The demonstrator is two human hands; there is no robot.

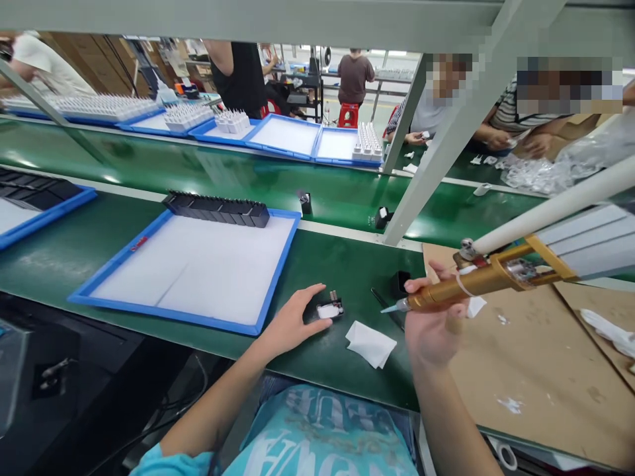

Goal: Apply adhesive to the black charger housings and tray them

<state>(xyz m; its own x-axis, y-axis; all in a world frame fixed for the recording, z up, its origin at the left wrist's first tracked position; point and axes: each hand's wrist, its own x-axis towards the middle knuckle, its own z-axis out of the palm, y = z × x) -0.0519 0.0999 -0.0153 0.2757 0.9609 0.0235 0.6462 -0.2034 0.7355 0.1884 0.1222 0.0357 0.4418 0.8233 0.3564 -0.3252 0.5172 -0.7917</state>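
Observation:
A gold-coloured glue dispensing gun (441,292) rests in my right hand (436,324), whose fingers are wrapped round its barrel. Its pale blue tapered nozzle (394,308) points left. My left hand (292,322) has its thumb and fingers spread at the left of a small black plug part (338,305). White material lies in that part, and two metal prongs stick out at its far side. Whether the thumb touches it I cannot tell. A folded white paper (371,344) lies just in front, and dark tweezers (387,308) lie partly under the nozzle.
A blue-rimmed tray (255,327) at the left bears a row of black housings (218,210). An open black housing (399,283) stands behind the nozzle. Cardboard (496,370) covers the right side. A slanted metal post (436,139) rises beyond; a green conveyor (228,175) and several co-workers are behind.

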